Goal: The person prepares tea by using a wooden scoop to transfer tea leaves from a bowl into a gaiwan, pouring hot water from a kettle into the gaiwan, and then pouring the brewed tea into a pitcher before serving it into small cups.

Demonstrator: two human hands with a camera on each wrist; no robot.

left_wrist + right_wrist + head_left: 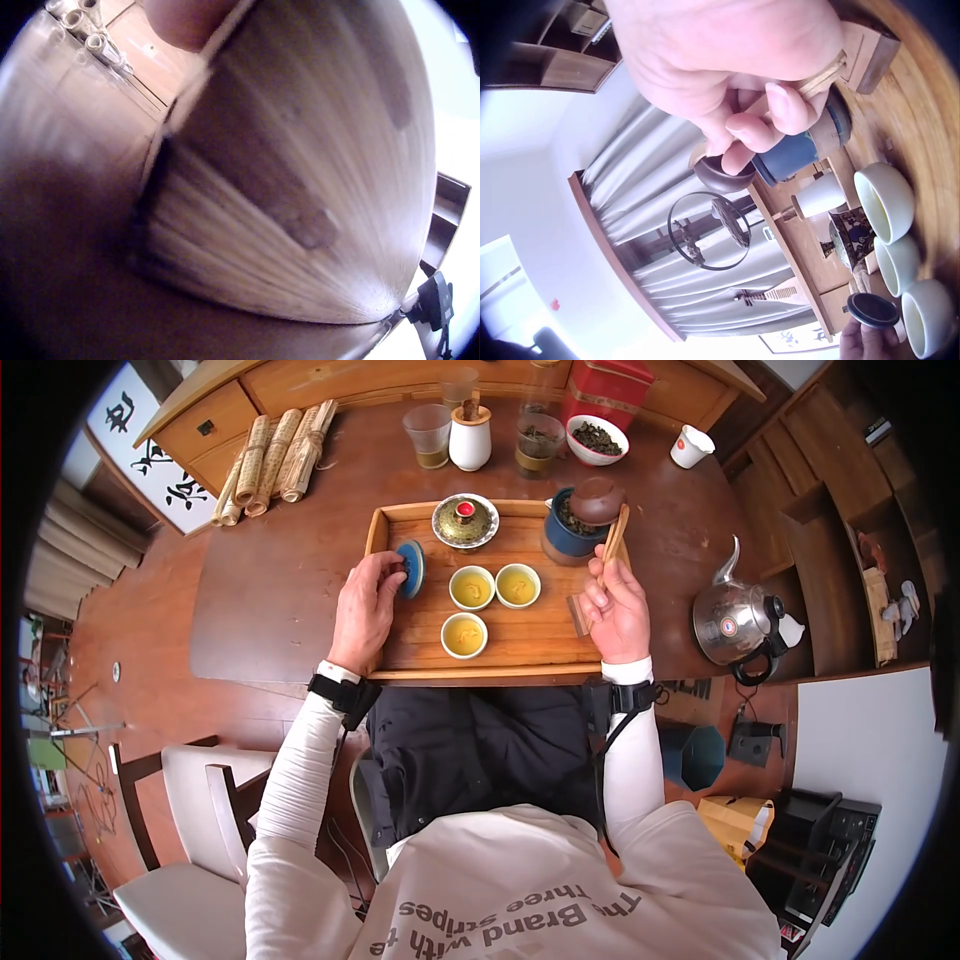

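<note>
Left hand: the person's left hand point(368, 615) pinches the blue lid point(411, 569) between thumb and fingers, at the left side of the tray point(540, 650). The lid is tilted up on edge.
Right hand: the right hand point(618, 618) has its fingers curled round a wooden stick point(619, 532), near the tray's right side.
Stick's far end: it meets a brown cup point(597, 501), tilted at the mouth of the blue jar point(570, 542); whether the two are joined cannot be told.
Jar: stands in the tray's far right corner, dark leaves at its mouth.
Lid's handling: probably light, stiff and smooth, liable to chip if dropped; best held by the rim or a knob.
Stick's handling: likely light and dry to grip, with the weight out at the cup; a hold well up the wood, kept level, should steady it.
Cups: three small ones point(472, 589) point(518, 587) point(465, 636) of yellow liquid stand mid-tray, easily knocked.
Lidded bowl: at the tray's far side point(465, 525), red knob on top.
Block: a small wooden one point(579, 616) beside the right hand.
Table: beyond the tray, a white jar point(470, 445) and a white bowl point(597, 458) of leaves; kettle point(725, 625) to the right, rolled bundles point(272, 460) at far left.
</note>
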